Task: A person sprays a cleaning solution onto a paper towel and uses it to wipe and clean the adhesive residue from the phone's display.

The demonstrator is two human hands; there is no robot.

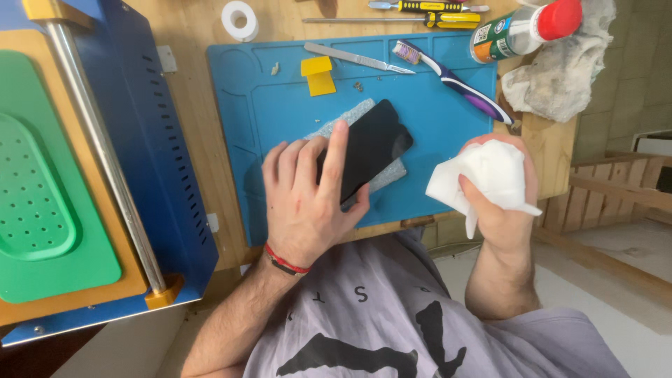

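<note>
Head camera looks straight down on a wooden bench with a blue work mat (280, 91) spread across it. On the mat, near its middle, a dark phone (371, 143) lies at a slant on a grey textured pad (350, 115), screen up and unlit. The left hand (308, 199) is clamped on the phone's near end: the forefinger lies stretched along the glass, the thumb presses the right edge, and the other fingers curl over the left edge.

Right of the phone, past the mat's near right corner, the right hand (500, 196) is closed tight around a crumpled white wipe (483, 175), whose loose corners stick out to the left and downward. Wipe and phone are near each other but apart.

At the far side of the mat lie a yellow plastic wedge (318, 73), a metal scalpel (357, 59) and a toothbrush (451, 80) with a purple and white handle. Beyond them on the wood sit a roll of white tape (239, 19) and yellow-handled screwdrivers (423, 7). A bottle with a red cap (525, 28) lies on its side at the far right, against a dirty rag (560, 77). A blue machine with a green perforated plate (42, 189) fills the left.
</note>
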